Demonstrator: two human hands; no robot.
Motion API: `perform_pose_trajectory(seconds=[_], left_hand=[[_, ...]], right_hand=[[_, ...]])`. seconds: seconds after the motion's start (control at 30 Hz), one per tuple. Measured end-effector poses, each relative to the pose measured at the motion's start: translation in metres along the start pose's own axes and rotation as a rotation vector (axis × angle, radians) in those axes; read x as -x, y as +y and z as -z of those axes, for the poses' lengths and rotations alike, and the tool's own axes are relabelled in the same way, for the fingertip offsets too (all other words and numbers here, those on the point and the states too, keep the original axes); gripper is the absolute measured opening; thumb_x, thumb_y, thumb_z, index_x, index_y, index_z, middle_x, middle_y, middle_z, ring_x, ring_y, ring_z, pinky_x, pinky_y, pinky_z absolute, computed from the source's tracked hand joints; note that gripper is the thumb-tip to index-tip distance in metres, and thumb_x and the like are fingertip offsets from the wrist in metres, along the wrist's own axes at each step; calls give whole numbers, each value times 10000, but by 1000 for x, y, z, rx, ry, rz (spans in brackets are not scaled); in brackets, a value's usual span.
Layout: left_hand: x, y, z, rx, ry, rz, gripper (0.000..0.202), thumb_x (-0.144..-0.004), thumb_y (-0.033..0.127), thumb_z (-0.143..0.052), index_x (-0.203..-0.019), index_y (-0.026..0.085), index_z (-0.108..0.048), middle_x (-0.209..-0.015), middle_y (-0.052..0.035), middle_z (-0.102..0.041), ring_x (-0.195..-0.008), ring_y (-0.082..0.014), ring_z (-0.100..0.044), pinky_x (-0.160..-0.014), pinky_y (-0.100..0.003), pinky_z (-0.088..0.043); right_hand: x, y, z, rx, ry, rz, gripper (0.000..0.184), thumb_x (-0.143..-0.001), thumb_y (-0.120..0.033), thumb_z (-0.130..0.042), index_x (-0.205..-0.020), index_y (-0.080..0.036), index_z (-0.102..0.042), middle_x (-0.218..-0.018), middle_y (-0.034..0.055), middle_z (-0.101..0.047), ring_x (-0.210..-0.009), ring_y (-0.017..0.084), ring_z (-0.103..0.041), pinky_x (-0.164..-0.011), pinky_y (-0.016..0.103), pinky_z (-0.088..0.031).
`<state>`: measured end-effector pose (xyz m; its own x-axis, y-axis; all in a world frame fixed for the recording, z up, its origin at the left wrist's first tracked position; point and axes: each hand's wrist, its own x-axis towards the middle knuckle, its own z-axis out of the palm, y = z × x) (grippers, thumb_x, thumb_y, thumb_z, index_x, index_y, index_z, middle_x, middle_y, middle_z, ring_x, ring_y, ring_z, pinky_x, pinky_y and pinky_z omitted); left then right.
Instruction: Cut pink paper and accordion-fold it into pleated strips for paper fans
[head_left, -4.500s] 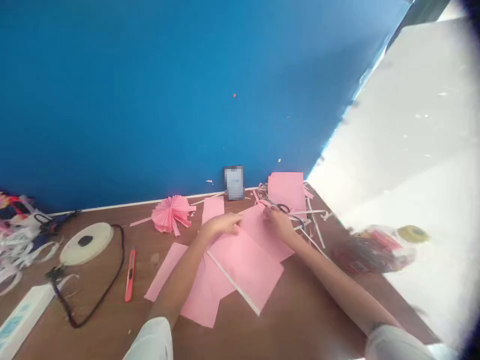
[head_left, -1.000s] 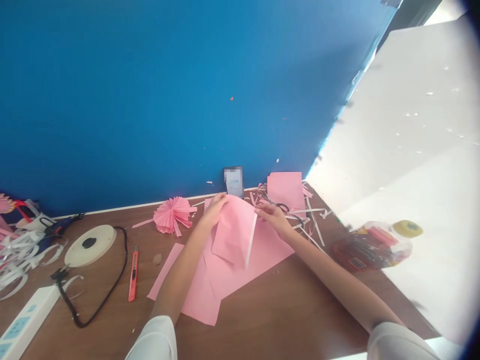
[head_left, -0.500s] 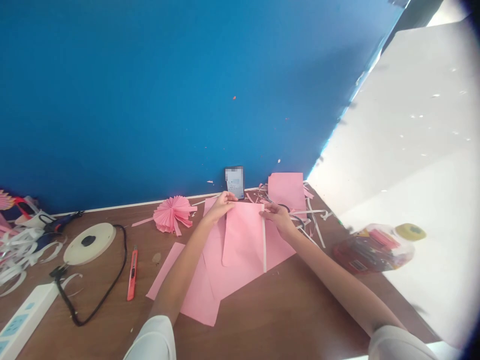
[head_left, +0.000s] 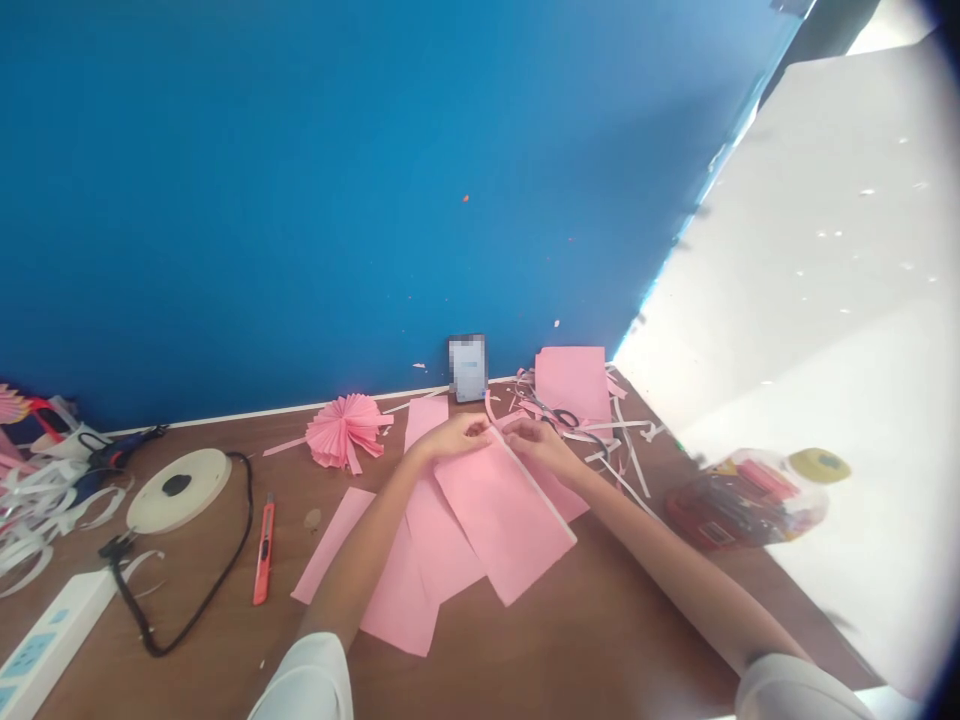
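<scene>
A pink paper sheet (head_left: pixel 502 525) with a white strip along its right edge lies tilted on other pink sheets (head_left: pixel 405 590). My left hand (head_left: pixel 455 437) grips its top corner. My right hand (head_left: pixel 540 446) pinches the upper end of the white strip, close to my left hand. Black-handled scissors (head_left: pixel 568 420) lie among paper scraps just beyond my right hand. A pleated pink paper fan (head_left: pixel 345 432) sits left of my left hand.
A red utility knife (head_left: pixel 262 552), a white spool (head_left: pixel 178 485) with black cord (head_left: pixel 202 590), and a power strip (head_left: pixel 52 630) lie at left. A blurred phone (head_left: pixel 467 368) leans on the blue wall (head_left: pixel 375 200). A plastic bag (head_left: pixel 742 500) lies at right.
The sheet with the white strip has come down from being held up and now lies flat, its strip running diagonally. My hands have moved closer together.
</scene>
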<state>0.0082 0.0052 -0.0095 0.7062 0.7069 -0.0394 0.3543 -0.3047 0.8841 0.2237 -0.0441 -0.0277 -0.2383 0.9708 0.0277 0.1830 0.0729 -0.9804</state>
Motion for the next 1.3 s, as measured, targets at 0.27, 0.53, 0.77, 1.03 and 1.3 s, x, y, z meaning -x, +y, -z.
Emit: perform_pose_trajectory(seconds=[0.27, 0.53, 0.77, 1.03, 1.3], left_hand=[[6, -16, 9, 328, 59, 161, 285, -776, 373, -645, -935, 153, -557, -853, -6, -559, -754, -130, -544, -641, -220, -395], [-8, -18, -20, 257, 42, 117, 253, -811, 401, -579, -789, 153, -536, -754, 20, -503, -677, -112, -462, -604, -214, -341], [-9, -21, -29, 298, 80, 58, 298, -831, 436, -571, -759, 163, -475, -734, 38, -448, -648, -92, -406, -599, -204, -313], [-11, -22, -33, 253, 89, 20, 343, -789, 474, -613, -732, 156, -495, -699, 37, -424, -640, -93, -374, -589, -210, -270], [-4, -17, -32, 281, -6, 9, 337, -800, 469, -631, -756, 147, -543, -758, 10, -509, -716, -118, -455, -677, -230, -350]], right_hand=[[-4, 3, 20, 402, 45, -31, 322, -831, -339, -470, -547, -191, -444, -577, -20, -492, -578, 122, -462, -561, 260, -307], [5, -9, 29, 642, -199, -22, 200, -800, -226, -474, -754, -189, -665, -719, 17, -653, -653, 145, -568, -603, 247, -351], [8, -18, 28, 875, 27, -16, 229, -806, -231, -502, -659, -206, -677, -597, 21, -614, -568, 149, -534, -536, 259, -295], [3, -10, 3, 558, 107, 392, 174, -837, -164, -517, -927, -194, -664, -899, 59, -670, -782, 162, -592, -672, 263, -427], [3, 8, -7, 325, 84, 337, 201, -878, -242, -530, -1031, -199, -653, -962, 62, -698, -841, 172, -628, -742, 301, -475]])
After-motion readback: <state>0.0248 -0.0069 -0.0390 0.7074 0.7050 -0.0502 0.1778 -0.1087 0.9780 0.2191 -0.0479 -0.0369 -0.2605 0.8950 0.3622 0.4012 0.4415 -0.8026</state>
